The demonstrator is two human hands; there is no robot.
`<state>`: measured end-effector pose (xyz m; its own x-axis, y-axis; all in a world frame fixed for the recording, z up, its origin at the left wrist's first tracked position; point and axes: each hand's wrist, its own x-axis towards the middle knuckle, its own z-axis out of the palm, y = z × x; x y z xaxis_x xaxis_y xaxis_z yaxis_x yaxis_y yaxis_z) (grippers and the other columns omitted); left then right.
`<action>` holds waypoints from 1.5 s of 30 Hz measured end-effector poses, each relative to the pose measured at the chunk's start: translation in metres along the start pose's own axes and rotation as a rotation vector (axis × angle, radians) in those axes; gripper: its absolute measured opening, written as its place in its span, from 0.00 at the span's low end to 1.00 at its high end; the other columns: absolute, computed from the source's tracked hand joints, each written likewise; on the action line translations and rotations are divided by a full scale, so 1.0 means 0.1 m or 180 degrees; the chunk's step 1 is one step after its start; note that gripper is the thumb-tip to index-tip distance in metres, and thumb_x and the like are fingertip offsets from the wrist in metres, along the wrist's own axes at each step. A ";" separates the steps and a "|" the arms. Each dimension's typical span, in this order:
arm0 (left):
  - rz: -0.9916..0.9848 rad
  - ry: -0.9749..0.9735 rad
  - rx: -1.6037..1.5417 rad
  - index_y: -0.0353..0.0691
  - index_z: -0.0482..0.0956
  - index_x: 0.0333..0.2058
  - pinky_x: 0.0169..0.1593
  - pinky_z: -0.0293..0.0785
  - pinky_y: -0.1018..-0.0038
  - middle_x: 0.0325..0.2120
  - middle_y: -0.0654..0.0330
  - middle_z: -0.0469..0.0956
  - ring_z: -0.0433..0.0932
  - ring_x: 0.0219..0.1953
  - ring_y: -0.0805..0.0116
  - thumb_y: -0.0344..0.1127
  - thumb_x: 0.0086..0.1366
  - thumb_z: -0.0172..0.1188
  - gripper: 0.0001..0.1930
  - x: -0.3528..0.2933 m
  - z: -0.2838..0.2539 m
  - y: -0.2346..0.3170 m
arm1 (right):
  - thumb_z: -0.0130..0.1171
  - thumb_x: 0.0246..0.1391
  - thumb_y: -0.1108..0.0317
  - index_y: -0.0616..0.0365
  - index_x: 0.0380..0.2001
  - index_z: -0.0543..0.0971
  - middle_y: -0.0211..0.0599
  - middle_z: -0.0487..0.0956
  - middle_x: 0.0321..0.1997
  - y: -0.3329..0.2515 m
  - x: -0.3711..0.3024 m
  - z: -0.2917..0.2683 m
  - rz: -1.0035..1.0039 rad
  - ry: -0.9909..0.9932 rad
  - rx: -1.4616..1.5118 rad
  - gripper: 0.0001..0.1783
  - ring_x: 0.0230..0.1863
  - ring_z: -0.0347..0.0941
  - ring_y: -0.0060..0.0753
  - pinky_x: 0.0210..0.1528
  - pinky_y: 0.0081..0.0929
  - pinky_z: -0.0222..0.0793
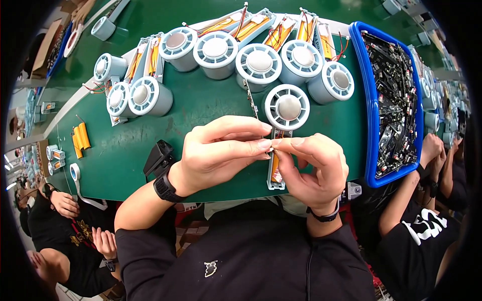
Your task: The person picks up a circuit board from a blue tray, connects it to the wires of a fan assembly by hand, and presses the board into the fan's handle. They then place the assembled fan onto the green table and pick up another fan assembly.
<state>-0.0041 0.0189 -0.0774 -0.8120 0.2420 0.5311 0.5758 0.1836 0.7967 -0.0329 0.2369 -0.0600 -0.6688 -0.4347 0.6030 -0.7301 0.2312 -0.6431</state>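
Both my hands meet over a light blue handheld fan [286, 108], which lies with its round grey-centred head away from me and its opened handle toward me. An orange battery [276, 168] shows inside that handle. Between the fingers of my left hand [216, 153] is a narrow dark circuit board [251, 100], its far end sticking up beside the fan head. My right hand [316, 168] is closed, thumb and index finger pinching a small white connector [270, 149] against the left fingertips. The fingers partly hide the connector and the board's near end.
Several more open-handled fans [216, 52] stand in an arc behind. On the right, a blue tray [372, 125] holds many circuit boards [391, 100]. Loose orange batteries [80, 136] and a white tape roll [75, 172] lie left. Co-workers sit either side.
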 end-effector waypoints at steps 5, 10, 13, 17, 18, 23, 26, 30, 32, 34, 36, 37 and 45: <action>0.0022 -0.0033 0.0109 0.36 0.88 0.46 0.53 0.89 0.67 0.51 0.46 0.81 0.87 0.51 0.55 0.15 0.54 0.75 0.20 0.00 -0.01 0.02 | 0.71 0.48 0.88 0.60 0.50 0.73 0.41 0.89 0.38 0.02 0.02 -0.02 -0.0106 0.0001 -0.0040 0.27 0.19 0.67 0.17 0.22 0.15 0.59; 0.0061 -0.0060 0.0171 0.36 0.88 0.46 0.52 0.89 0.67 0.50 0.45 0.82 0.87 0.50 0.55 0.16 0.54 0.76 0.20 0.01 -0.01 0.02 | 0.70 0.50 0.88 0.60 0.47 0.73 0.41 0.89 0.39 0.00 0.01 -0.05 0.0366 -0.0136 0.0424 0.24 0.20 0.66 0.12 0.22 0.13 0.58; 0.0070 -0.0080 0.0201 0.36 0.88 0.46 0.52 0.89 0.67 0.50 0.45 0.82 0.87 0.50 0.55 0.17 0.54 0.76 0.20 0.03 -0.02 0.04 | 0.70 0.50 0.88 0.60 0.46 0.73 0.41 0.89 0.39 -0.03 0.00 -0.05 0.0802 -0.0132 0.0796 0.23 0.20 0.65 0.10 0.22 0.13 0.58; 0.0027 -0.0038 0.0254 0.36 0.88 0.46 0.52 0.88 0.67 0.51 0.45 0.82 0.87 0.51 0.55 0.17 0.54 0.76 0.19 0.01 -0.01 0.05 | 0.69 0.51 0.88 0.60 0.44 0.73 0.43 0.89 0.39 -0.05 -0.04 0.01 0.1134 0.0063 0.0921 0.21 0.20 0.63 0.07 0.21 0.13 0.58; -0.0013 -0.0017 0.0277 0.36 0.87 0.46 0.53 0.88 0.67 0.51 0.45 0.81 0.87 0.51 0.55 0.17 0.54 0.76 0.19 -0.01 -0.01 0.04 | 0.69 0.51 0.88 0.60 0.44 0.73 0.43 0.90 0.39 -0.04 -0.07 0.04 0.1008 0.0099 0.0862 0.21 0.20 0.63 0.07 0.21 0.13 0.58; -0.0065 0.0069 0.0242 0.35 0.87 0.46 0.53 0.88 0.67 0.52 0.46 0.80 0.87 0.52 0.55 0.17 0.55 0.76 0.19 -0.03 0.01 0.04 | 0.68 0.50 0.90 0.60 0.42 0.73 0.45 0.90 0.39 -0.03 -0.09 0.09 0.0660 0.0189 0.0604 0.20 0.19 0.62 0.08 0.21 0.12 0.60; -0.0086 0.0105 0.0245 0.34 0.87 0.46 0.54 0.88 0.67 0.53 0.46 0.80 0.86 0.52 0.55 0.16 0.55 0.75 0.19 -0.04 0.02 0.03 | 0.68 0.48 0.90 0.60 0.41 0.76 0.42 0.89 0.38 -0.05 -0.07 0.13 0.0532 0.0299 0.0419 0.20 0.18 0.63 0.13 0.21 0.15 0.60; -0.0085 0.0098 0.0356 0.33 0.87 0.46 0.55 0.88 0.67 0.53 0.46 0.79 0.86 0.53 0.54 0.15 0.55 0.74 0.18 -0.06 0.02 0.05 | 0.69 0.46 0.90 0.62 0.42 0.81 0.39 0.88 0.36 -0.05 -0.07 0.14 0.0314 0.0394 0.0122 0.20 0.18 0.71 0.21 0.22 0.20 0.65; -0.0081 0.0084 0.0408 0.33 0.87 0.45 0.55 0.88 0.67 0.53 0.46 0.79 0.86 0.53 0.54 0.15 0.56 0.74 0.18 -0.06 0.02 0.05 | 0.68 0.48 0.91 0.66 0.48 0.79 0.48 0.90 0.38 -0.04 -0.09 0.12 0.0205 0.0180 -0.0013 0.23 0.24 0.80 0.20 0.25 0.17 0.71; -0.0094 0.0139 0.0374 0.33 0.87 0.45 0.55 0.88 0.67 0.53 0.45 0.79 0.86 0.53 0.53 0.14 0.56 0.73 0.18 -0.06 0.03 0.05 | 0.68 0.48 0.91 0.67 0.50 0.79 0.49 0.90 0.39 -0.06 -0.09 0.12 0.0212 0.0165 -0.0016 0.24 0.25 0.81 0.22 0.27 0.18 0.73; -0.0102 0.0163 0.0353 0.32 0.87 0.45 0.55 0.88 0.67 0.53 0.45 0.79 0.86 0.53 0.53 0.14 0.56 0.73 0.18 -0.05 0.03 0.06 | 0.67 0.49 0.91 0.70 0.55 0.79 0.51 0.90 0.40 -0.07 -0.09 0.12 0.0225 0.0137 -0.0027 0.28 0.28 0.85 0.26 0.29 0.20 0.76; -0.0086 0.0147 0.0376 0.32 0.87 0.45 0.55 0.88 0.67 0.53 0.45 0.79 0.86 0.53 0.52 0.14 0.56 0.73 0.17 -0.05 0.03 0.06 | 0.67 0.49 0.91 0.70 0.55 0.79 0.51 0.90 0.40 -0.08 -0.09 0.13 0.0230 0.0138 -0.0031 0.28 0.28 0.85 0.26 0.29 0.20 0.76; -0.0007 0.0075 0.0508 0.31 0.86 0.45 0.55 0.87 0.66 0.53 0.44 0.79 0.86 0.53 0.52 0.16 0.57 0.73 0.16 -0.04 0.01 0.04 | 0.64 0.50 0.90 0.72 0.58 0.78 0.50 0.90 0.43 -0.15 -0.08 0.05 0.0200 -0.0152 -0.0013 0.29 0.29 0.86 0.33 0.34 0.21 0.79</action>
<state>0.0012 0.0198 -0.0767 -0.8142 0.2194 0.5376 0.5804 0.3335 0.7429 -0.0157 0.2320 -0.0574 -0.7061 -0.4602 0.5382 -0.6874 0.2630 -0.6770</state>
